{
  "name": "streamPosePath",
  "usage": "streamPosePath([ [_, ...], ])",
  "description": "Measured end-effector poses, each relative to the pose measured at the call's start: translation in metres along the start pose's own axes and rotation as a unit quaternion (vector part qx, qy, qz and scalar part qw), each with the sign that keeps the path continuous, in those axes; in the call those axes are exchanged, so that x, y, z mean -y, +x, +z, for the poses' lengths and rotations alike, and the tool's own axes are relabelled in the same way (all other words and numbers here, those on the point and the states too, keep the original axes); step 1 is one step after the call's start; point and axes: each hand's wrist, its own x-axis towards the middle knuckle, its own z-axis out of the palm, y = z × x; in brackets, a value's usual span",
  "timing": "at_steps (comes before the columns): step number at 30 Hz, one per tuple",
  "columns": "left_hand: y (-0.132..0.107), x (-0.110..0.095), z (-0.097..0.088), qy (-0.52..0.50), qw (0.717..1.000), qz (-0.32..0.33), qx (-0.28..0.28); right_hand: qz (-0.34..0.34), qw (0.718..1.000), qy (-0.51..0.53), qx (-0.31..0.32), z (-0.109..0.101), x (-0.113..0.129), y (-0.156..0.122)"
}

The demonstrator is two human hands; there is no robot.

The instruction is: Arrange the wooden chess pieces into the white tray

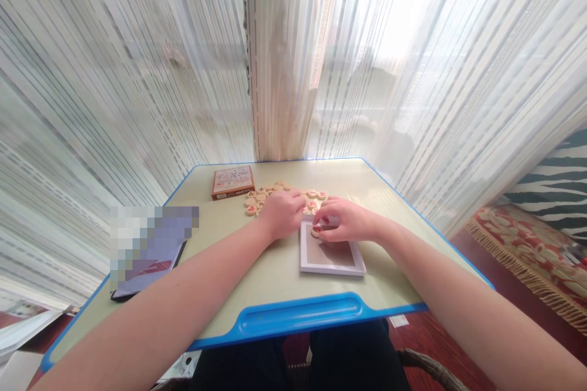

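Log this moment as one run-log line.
left hand: on pile of round wooden game pieces | right hand: pinching red-marked round wooden piece over white rectangular tray | orange-brown cardboard box: beyond pile

text: none readable | round pieces [251,210]: red marks, too small | box [233,181]: print blurred

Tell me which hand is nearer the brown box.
Left. The left hand lies on the loose pieces just right of the brown box; the right hand is farther right, pinching a piece over the white tray.
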Motion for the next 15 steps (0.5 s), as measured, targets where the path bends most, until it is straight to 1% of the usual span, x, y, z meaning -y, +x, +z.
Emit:
streamPosePath([
  [3,0.001,0.004,0.0,-0.012,0.997,-0.07,-0.027,0.041,0.996,-0.034,-0.065,0.0,-0.008,0.0],
  [6,0.002,0.007,0.001,-0.007,0.994,-0.104,-0.017,0.096,0.984,-0.084,-0.127,0.001,-0.016,0.0],
  [9,0.003,0.008,0.002,0.01,0.996,-0.09,0.01,0.123,0.977,-0.101,-0.141,0.002,-0.025,0.0],
  [13,0.003,0.007,0.002,0.025,0.998,-0.056,0.019,0.158,0.972,-0.103,-0.14,0.001,-0.034,-0.001],
  [15,0.002,0.007,0.001,0.029,0.998,-0.039,0.031,0.158,0.972,-0.096,-0.143,0.001,-0.036,-0.001],
])
